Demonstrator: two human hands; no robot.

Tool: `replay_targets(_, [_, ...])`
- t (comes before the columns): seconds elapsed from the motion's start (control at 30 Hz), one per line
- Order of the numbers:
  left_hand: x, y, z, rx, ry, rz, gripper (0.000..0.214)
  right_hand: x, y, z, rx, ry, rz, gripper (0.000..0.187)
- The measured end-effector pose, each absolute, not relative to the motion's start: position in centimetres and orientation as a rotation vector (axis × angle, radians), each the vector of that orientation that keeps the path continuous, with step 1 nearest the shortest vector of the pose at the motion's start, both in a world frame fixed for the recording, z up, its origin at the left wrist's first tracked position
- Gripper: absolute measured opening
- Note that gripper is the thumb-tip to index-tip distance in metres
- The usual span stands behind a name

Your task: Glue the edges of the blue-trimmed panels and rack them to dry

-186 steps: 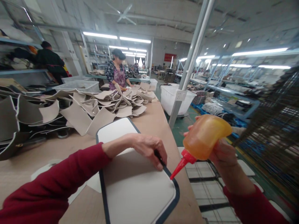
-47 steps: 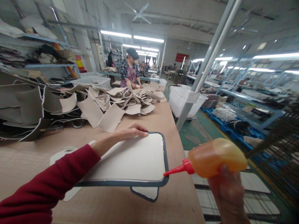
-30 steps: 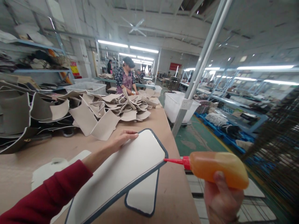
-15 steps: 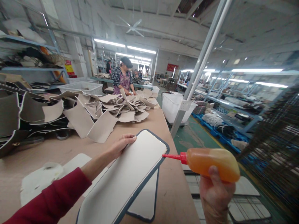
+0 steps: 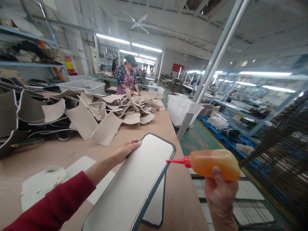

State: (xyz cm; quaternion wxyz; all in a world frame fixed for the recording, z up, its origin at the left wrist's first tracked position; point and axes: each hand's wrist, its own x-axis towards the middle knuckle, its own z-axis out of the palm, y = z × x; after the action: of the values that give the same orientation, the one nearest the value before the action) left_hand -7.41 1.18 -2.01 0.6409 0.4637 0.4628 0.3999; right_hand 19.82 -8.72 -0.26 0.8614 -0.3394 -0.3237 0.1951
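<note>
A white rounded panel with a dark blue edge (image 5: 130,179) is tilted up over the table, and my left hand (image 5: 128,149) grips its upper left edge, thumb on the white face. My right hand (image 5: 221,189) is wrapped round a glue bottle (image 5: 214,165) of amber liquid, lying on its side in the air. Its long red nozzle points left, and the tip meets the panel's right edge near the upper right corner. Beneath the held panel lies a second blue-edged white panel (image 5: 155,205), partly covered.
Grey-beige cut pieces (image 5: 106,128) are heaped along the table's (image 5: 134,131) far side. Flat white sheets (image 5: 84,166) lie at left. A metal post (image 5: 192,109) rises past the right table edge, by a white bin (image 5: 176,110). A co-worker (image 5: 126,77) stands behind the heap.
The nozzle tip has slid slightly down along the panel's right edge, the bottle moving a little left. A wet, shiny line now shows on the edge near the corner. My left hand keeps its grip.
</note>
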Motion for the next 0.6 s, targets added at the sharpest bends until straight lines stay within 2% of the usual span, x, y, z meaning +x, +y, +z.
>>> replay_targets(0.4, [-9.0, 2.0, -2.7, 0.980, 1.023, 0.880, 0.042, 18.7, -8.4, -1.9, -0.830, -0.694, 0.459, 0.030])
replay_targets(0.6, [-9.1, 2.8, -3.2, 1.004, 1.015, 0.857, 0.043, 18.1, -8.4, -2.0, -0.841, -0.693, 0.486, 0.042])
